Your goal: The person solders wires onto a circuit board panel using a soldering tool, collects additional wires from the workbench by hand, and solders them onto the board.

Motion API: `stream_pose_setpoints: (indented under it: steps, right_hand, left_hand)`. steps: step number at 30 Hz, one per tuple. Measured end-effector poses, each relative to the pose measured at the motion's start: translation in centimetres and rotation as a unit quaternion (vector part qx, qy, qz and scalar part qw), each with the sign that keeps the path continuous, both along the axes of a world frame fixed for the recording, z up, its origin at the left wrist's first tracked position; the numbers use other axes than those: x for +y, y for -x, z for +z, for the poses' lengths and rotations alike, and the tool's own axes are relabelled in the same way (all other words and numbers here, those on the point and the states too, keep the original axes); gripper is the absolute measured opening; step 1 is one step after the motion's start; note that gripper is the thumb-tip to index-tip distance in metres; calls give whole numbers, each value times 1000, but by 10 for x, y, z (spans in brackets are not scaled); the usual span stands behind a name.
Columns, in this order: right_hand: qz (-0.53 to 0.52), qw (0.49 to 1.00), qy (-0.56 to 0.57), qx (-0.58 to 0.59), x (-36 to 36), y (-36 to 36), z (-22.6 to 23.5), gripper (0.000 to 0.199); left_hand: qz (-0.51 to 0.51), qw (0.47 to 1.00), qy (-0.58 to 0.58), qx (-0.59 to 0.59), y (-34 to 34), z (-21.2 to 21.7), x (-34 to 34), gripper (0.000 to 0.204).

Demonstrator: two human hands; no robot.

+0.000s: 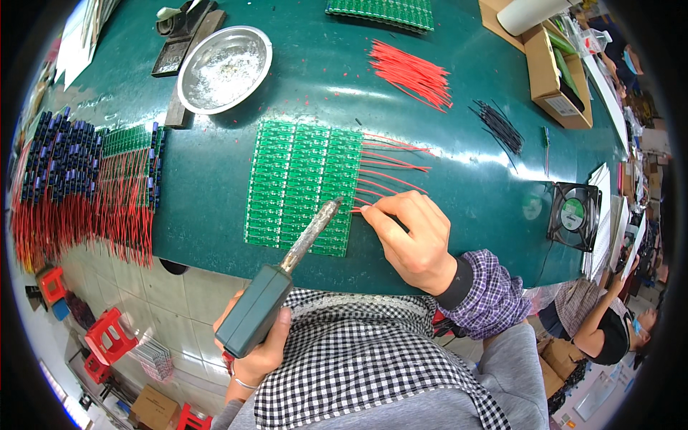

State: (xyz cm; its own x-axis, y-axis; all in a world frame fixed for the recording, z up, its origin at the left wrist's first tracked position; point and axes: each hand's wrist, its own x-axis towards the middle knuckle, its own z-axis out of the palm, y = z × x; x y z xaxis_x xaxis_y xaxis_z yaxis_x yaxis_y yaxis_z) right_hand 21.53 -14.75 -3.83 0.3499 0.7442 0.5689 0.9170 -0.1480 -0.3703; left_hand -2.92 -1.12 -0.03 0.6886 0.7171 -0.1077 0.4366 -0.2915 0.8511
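Observation:
A green panel of small circuit boards (pixel 287 172) lies flat on the table before me. Several red wires (pixel 390 163) stick out from its right edge. My left hand (pixel 261 347) is closed around the dark green handle of a soldering iron (pixel 308 236), whose tip is over the panel near that edge. With thumb and forefinger pinched, my right hand (pixel 412 233) holds a red wire (pixel 356 211) against the panel's right edge, close to the iron's tip. Whether the tip touches the board I cannot tell.
A metal bowl (pixel 259 61) stands at the far left. Finished-looking boards with red wires (pixel 125 179) are heaped left. Bundles of red wires (pixel 412 72) and black wires (pixel 498 125) lie beyond the panel. A small fan (pixel 573 215) stands right, below a cardboard box (pixel 548 82).

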Motion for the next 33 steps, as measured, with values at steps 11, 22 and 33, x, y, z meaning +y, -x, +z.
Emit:
stream_pose_setpoints:
  steps: [11, 22, 33]
  right_hand:
    - [-6, 1000, 14, 17, 2, 1, 3, 22]
    - [-8, 1000, 17, 22, 3, 2, 2, 20]
    - [-12, 1000, 17, 17, 3, 2, 1, 22]
  left_hand:
    - [-18, 1000, 8, -21, -1, -2, 0, 23]
    - [-29, 999, 1, -18, 0, -5, -1, 23]
    - [-12, 1000, 1, -3, 6, 1, -1, 23]
